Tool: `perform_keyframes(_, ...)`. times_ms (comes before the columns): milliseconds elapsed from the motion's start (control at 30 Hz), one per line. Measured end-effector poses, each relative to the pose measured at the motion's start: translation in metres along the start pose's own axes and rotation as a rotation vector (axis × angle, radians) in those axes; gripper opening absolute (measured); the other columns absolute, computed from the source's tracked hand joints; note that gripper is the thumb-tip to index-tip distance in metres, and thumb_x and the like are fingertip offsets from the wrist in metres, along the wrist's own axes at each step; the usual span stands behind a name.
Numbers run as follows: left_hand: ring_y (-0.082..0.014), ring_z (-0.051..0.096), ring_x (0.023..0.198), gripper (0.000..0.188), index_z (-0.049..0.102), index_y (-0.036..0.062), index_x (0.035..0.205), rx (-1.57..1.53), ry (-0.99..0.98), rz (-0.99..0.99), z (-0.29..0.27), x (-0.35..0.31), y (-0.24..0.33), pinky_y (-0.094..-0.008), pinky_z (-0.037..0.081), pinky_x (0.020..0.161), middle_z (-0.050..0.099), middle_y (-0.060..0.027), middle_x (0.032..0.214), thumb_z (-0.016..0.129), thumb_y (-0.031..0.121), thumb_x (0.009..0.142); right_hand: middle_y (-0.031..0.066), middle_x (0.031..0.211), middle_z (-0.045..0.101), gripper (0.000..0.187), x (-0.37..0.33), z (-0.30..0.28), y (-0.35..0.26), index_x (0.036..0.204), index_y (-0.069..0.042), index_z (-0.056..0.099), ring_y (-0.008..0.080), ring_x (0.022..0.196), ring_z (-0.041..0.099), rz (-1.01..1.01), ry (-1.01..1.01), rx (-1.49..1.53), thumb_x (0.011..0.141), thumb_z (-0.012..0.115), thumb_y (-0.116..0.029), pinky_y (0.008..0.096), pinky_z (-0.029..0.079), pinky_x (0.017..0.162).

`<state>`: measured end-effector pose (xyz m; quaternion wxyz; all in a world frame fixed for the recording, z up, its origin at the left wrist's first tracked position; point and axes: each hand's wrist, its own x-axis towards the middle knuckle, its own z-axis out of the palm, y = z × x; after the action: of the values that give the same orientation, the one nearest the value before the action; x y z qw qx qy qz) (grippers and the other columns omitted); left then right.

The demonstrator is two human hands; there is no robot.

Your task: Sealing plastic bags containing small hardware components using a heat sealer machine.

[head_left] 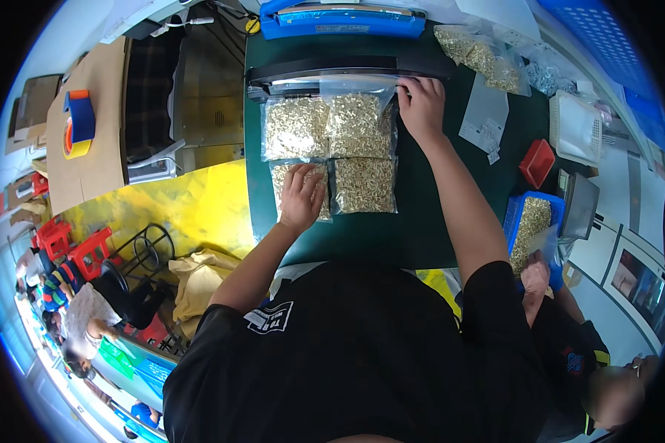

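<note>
Two pairs of clear plastic bags filled with small gold-coloured metal pieces lie on the dark green table; the upper right bag [358,125] has its empty mouth reaching to a long black bar sealer [325,68]. At that mouth's right corner, my right hand [423,111] has its fingers bent and closed on the plastic edge. My left hand [301,198] rests on the lower left bag [281,176], fingers spread and partly covering it. Beside these are the upper left bag [292,129] and the lower right bag [363,186].
Behind the sealer stands a blue bar-shaped machine [343,22]. More filled bags [480,55] lie back right, near a paper sheet [485,118], a red tray [537,162] and a white basket [575,129]. At right, a co-worker's hand [536,280] is by a blue bin [558,210] of pieces.
</note>
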<state>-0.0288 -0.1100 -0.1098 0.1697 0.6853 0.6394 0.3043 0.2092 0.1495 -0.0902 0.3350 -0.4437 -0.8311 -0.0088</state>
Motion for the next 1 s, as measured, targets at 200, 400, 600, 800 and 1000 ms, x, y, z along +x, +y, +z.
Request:
perform_keyframes(200,-0.0415,0.056,0.117,0.019,0.067,0.0053,0.108,-0.056,0.019,0.060,0.003,0.011,0.013,-0.0503,0.047,0.099,0.061,-0.0172,0.124,0.067,0.008,0.089,0.0098,0.086,0.069,0.020,0.006,0.029,0.013,0.093,-0.010,0.071,0.0325,0.096,0.063,0.100,-0.077,-0.122,0.089,0.072,-0.030,0.0482,0.042,0.097)
perform_keyframes(400,-0.0393,0.057,0.114,0.016,0.068,0.0056,0.104,-0.080,0.035,0.050,0.004,0.023,0.016,-0.0479,0.049,0.096,0.061,-0.0153,0.120,0.069,0.009,0.089,0.0080,0.082,0.070,0.014,0.007,0.029,0.008,0.090,-0.011,0.074,0.0306,0.094,0.064,0.155,-0.074,0.007,0.085,0.077,-0.024,0.0463,0.044,0.095)
perform_keyframes(600,-0.0379,0.060,0.107,0.015,0.068,0.0042,0.103,-0.120,0.108,0.082,0.003,0.043,0.019,-0.0460,0.051,0.090,0.063,-0.0146,0.115,0.069,0.006,0.088,0.0017,0.087,0.070,0.010,-0.012,0.019,-0.012,0.088,-0.014,0.071,0.0281,0.099,0.062,-0.032,0.161,0.262,0.082,0.078,-0.013,0.0449,0.043,0.095)
perform_keyframes(800,-0.0370,0.061,0.102,0.010,0.068,0.0015,0.101,-0.176,0.216,-0.009,0.016,0.075,0.015,-0.0438,0.051,0.087,0.065,-0.0163,0.112,0.066,0.006,0.092,0.0013,0.092,0.071,0.017,-0.005,0.014,-0.026,0.095,-0.014,0.073,0.0265,0.102,0.061,0.127,0.041,0.163,0.079,0.080,-0.016,0.0448,0.045,0.092)
perform_keyframes(1000,-0.0256,0.064,0.098,0.036,0.060,-0.0026,0.122,-0.405,0.198,-0.404,0.033,0.110,0.002,-0.0371,0.052,0.090,0.065,-0.0161,0.108,0.070,0.021,0.097,0.0027,0.088,0.068,0.010,-0.013,0.004,-0.024,0.084,-0.010,0.076,0.0264,0.097,0.061,-0.052,0.052,0.326,0.077,0.082,-0.012,0.0400,0.050,0.086)
